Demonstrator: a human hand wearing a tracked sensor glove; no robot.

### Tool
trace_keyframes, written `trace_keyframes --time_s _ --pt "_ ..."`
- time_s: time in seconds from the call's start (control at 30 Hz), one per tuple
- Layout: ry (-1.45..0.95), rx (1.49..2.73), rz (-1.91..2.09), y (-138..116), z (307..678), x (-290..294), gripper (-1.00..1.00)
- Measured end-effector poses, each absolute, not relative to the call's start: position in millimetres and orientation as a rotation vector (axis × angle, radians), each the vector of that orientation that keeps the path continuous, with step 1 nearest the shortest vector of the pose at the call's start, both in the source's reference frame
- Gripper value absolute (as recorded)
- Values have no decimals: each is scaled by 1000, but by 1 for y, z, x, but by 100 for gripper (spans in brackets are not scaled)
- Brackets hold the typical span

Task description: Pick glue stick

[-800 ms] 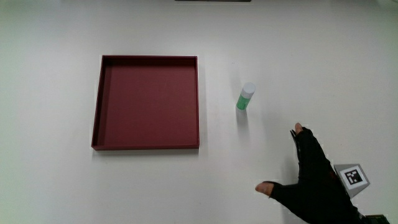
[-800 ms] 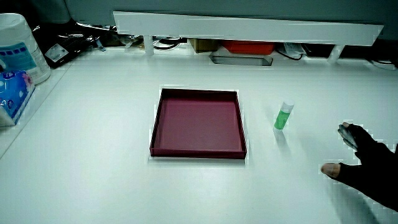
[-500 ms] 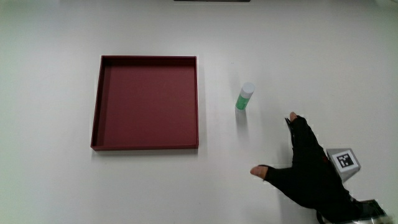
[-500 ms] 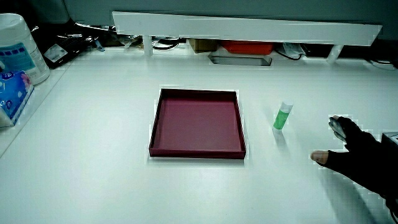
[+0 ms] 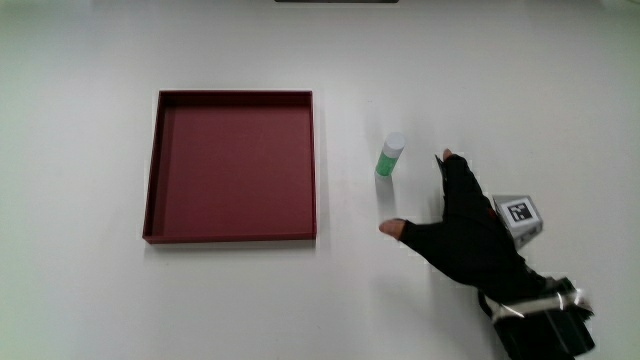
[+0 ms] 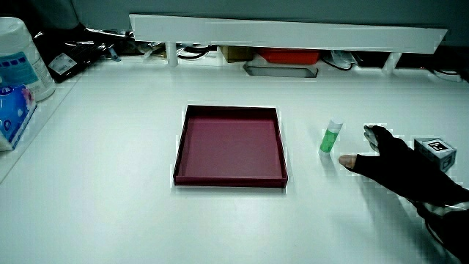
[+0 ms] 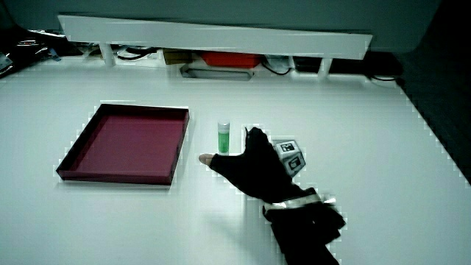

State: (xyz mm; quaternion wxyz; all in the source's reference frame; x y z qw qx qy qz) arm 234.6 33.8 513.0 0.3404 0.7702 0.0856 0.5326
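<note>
A green glue stick point(image 5: 389, 156) with a white cap stands upright on the white table, beside the dark red tray point(image 5: 153, 170). It also shows in both side views, as the glue stick point(image 6: 331, 137) and the glue stick point(image 7: 224, 138). The gloved hand point(image 5: 455, 222) hovers close beside the stick, slightly nearer to the person, thumb and fingers spread and holding nothing. The hand point(image 6: 385, 158) does not touch the stick, and the hand point(image 7: 246, 163) has a patterned cube on its back.
The shallow red tray point(image 6: 182, 139) holds nothing. A low white partition point(image 6: 286, 33) runs along the table's edge farthest from the person, with cables and boxes under it. A white canister and a blue packet point(image 6: 13, 99) sit at the table's edge.
The hand has moved across the table toward the glue stick and away from the person, staying open. The glue stick and the tray have not moved.
</note>
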Motion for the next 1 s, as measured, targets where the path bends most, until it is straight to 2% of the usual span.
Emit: trace_keyframes --time_s 0.57,0.6,0.63,0.67,0.7,1.0 --pt "225 1994 1489 2 545 209 0" --pt "221 2013 1489 0 546 208 0" --pt "224 2131 1468 -1 544 206 0" --pt "232 2020 1481 -1 548 206 0" --pt "228 2131 1454 -3 545 204 0" --pt "289 2105 1495 -4 562 203 0"
